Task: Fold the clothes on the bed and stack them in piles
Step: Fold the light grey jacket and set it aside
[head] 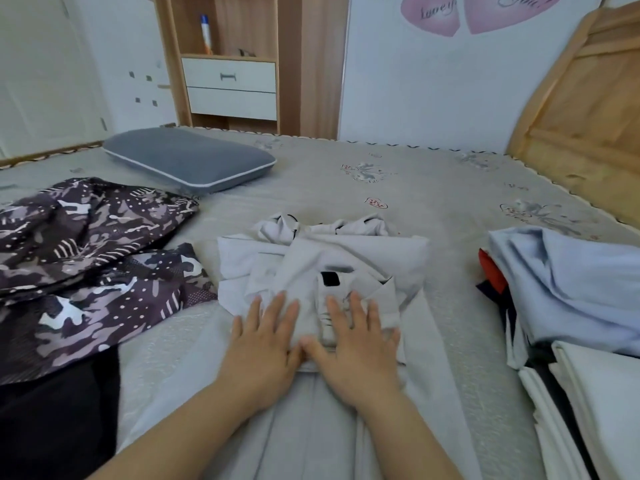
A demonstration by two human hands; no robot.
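Bed [433, 188] with clothes spread across it.
Both hands, left [266, 336] and right [360, 344], press flat with fingers spread on a white garment [311, 265] mid-bed; folded pile [571, 289] right, patterned garment [86, 244] left.

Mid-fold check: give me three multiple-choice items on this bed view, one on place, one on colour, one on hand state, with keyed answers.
1. The patterned garment lies where relative to the white garment being pressed?
A left
B right
C on top

2. What colour is the pillow?
A red
B grey
C green

3. How are both hands?
A curled into fists
B flat, fingers straight
C off the bed

Answers:
1 A, the patterned garment is left of the white garment.
2 B, the pillow is grey with pale piping.
3 B, the left hand and right hand press flat.
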